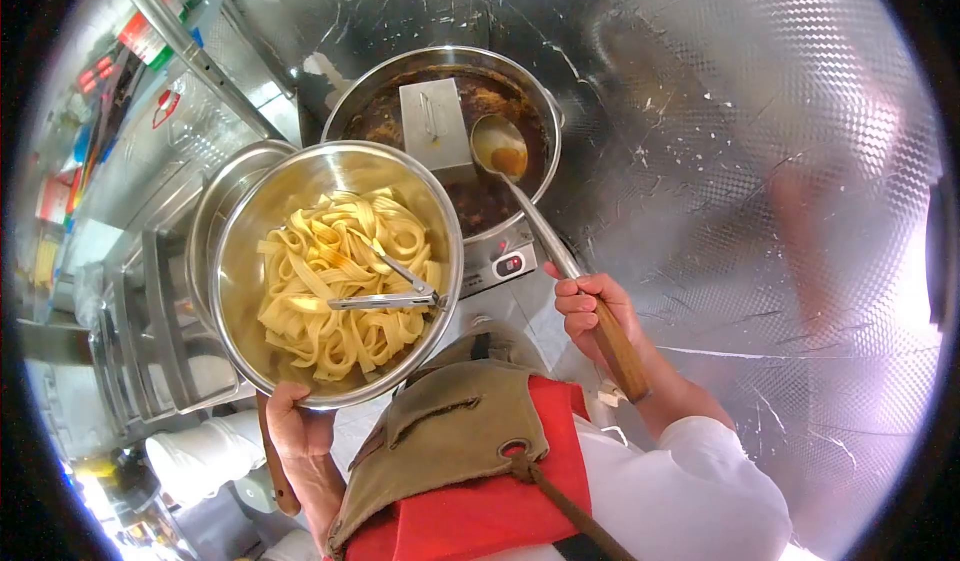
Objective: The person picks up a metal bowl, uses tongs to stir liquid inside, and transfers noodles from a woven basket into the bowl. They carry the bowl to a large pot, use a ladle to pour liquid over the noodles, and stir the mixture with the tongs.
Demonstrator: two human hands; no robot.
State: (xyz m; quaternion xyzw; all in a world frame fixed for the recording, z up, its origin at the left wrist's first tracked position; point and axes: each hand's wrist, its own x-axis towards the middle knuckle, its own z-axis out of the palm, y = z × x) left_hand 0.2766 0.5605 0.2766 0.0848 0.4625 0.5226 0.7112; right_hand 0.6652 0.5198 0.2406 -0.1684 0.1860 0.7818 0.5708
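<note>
My left hand [300, 426] grips the near rim of a steel bowl [238, 231], thumb over the edge. Wide flat noodles [335, 326] fill the bowl, and metal tongs [385, 302] lie on top of them. The fingers of my right hand [592, 311] are wrapped around the wooden handle of a large ladle [548, 231]. Its scoop, with some brown liquid in it, is over the right side of a big pot [548, 111]. Dark broth fills this pot, and a metal box with a handle [428, 126] sits in it.
Under the pot is a cooker with a lit display [509, 264]. Another steel vessel [203, 211] shows behind the bowl. A wooden handle [282, 481] hangs by my left wrist. Metal racks [170, 331] and white buckets [205, 451] stand at left; a scratched metal wall [700, 211] is at right.
</note>
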